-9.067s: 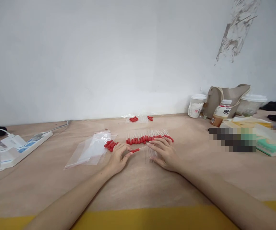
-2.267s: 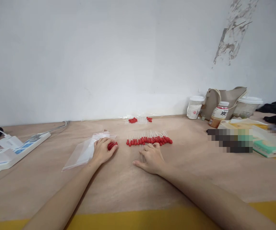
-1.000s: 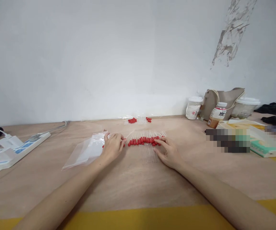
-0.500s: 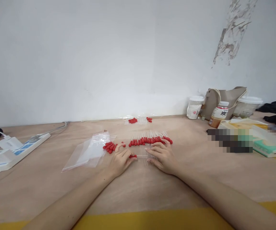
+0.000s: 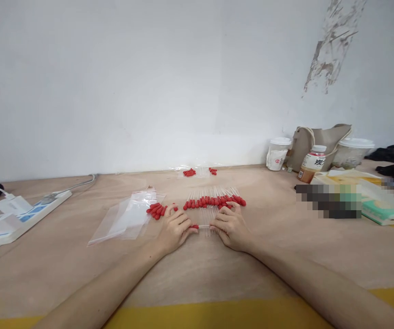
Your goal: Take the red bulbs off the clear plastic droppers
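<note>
While left hand (image 5: 174, 229) and right hand (image 5: 231, 226) pinch dropper (image 5: 202, 226), dropper row (image 5: 213, 200) beyond, yellow edge (image 5: 197, 316) nearside.

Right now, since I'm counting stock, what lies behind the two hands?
A row of red-bulbed droppers, loose red bulbs to its left. The left hand hides some bulbs; the right hand hides some tube ends.
</note>
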Demonstrator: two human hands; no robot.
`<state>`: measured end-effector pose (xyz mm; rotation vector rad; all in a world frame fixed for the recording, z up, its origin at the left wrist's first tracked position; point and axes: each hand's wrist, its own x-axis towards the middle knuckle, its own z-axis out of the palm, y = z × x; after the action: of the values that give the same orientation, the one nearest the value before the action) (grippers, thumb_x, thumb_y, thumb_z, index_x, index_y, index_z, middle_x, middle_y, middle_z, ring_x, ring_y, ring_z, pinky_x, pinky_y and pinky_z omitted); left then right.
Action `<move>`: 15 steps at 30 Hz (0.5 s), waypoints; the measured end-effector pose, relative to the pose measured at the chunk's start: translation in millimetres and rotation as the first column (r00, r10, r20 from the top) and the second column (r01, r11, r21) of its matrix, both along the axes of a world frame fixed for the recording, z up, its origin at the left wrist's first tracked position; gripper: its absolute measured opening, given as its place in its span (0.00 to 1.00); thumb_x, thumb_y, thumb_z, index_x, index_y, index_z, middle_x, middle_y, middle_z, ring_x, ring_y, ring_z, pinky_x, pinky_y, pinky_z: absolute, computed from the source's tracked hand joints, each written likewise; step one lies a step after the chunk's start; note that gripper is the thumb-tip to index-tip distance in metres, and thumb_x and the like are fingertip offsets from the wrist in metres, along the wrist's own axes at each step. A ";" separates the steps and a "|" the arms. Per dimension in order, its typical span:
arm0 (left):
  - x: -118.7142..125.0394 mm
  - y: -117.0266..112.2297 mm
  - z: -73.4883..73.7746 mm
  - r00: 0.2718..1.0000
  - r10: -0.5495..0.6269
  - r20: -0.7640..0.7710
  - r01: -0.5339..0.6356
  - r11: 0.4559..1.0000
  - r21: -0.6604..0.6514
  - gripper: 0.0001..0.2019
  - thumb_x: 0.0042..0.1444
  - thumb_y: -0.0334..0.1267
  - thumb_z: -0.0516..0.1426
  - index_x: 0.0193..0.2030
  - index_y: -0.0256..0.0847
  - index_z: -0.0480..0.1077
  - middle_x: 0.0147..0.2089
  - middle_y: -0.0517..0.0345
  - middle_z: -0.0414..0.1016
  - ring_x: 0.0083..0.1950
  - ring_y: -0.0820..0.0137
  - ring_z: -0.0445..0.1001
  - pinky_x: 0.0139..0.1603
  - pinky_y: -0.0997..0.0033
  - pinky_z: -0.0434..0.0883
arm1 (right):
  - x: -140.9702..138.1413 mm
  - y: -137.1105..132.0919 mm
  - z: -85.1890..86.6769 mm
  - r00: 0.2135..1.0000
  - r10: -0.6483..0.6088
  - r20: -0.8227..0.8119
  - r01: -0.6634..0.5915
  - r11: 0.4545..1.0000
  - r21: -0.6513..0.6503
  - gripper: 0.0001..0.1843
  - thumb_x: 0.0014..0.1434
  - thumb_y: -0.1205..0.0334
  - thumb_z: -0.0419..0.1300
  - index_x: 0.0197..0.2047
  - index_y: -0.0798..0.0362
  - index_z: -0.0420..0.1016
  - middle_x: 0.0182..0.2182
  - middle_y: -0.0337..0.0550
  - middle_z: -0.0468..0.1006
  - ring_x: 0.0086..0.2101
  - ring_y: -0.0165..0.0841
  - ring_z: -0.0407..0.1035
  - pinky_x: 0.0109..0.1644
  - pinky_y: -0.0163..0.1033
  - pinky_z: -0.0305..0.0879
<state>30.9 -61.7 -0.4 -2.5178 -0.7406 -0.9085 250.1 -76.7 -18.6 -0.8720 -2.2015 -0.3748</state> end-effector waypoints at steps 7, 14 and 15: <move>-3.1 -1.8 0.0 0.998 0.014 -0.066 -0.015 1.000 -0.026 0.10 0.57 0.41 0.52 0.28 0.42 0.69 0.24 0.62 0.69 0.31 0.72 0.66 0.52 0.60 0.53 | 3.4 -3.7 1.5 1.000 -0.009 0.004 0.009 1.000 0.001 0.11 0.59 0.62 0.51 0.28 0.49 0.73 0.21 0.34 0.70 0.32 0.29 0.60 0.54 0.47 0.39; -6.5 -6.6 2.2 0.998 0.040 -0.041 -0.042 0.998 -0.052 0.14 0.59 0.40 0.49 0.25 0.41 0.68 0.22 0.61 0.68 0.29 0.72 0.66 0.48 0.61 0.57 | 6.7 -6.8 3.6 1.000 -0.016 -0.017 0.016 1.000 -0.006 0.13 0.59 0.61 0.50 0.28 0.49 0.73 0.20 0.35 0.70 0.32 0.29 0.60 0.53 0.47 0.41; -9.6 -6.6 2.1 0.998 0.053 -0.025 -0.055 0.997 -0.058 0.13 0.59 0.40 0.50 0.26 0.41 0.69 0.23 0.61 0.69 0.29 0.72 0.66 0.47 0.62 0.58 | 9.8 -6.5 3.6 0.999 -0.020 -0.029 0.019 1.000 -0.012 0.13 0.59 0.61 0.50 0.28 0.49 0.73 0.20 0.35 0.70 0.32 0.30 0.61 0.52 0.46 0.42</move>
<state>21.3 -68.2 1.7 -2.5419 -0.8356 -0.8487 259.9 -83.2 -15.0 -0.9005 -2.1716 -0.3561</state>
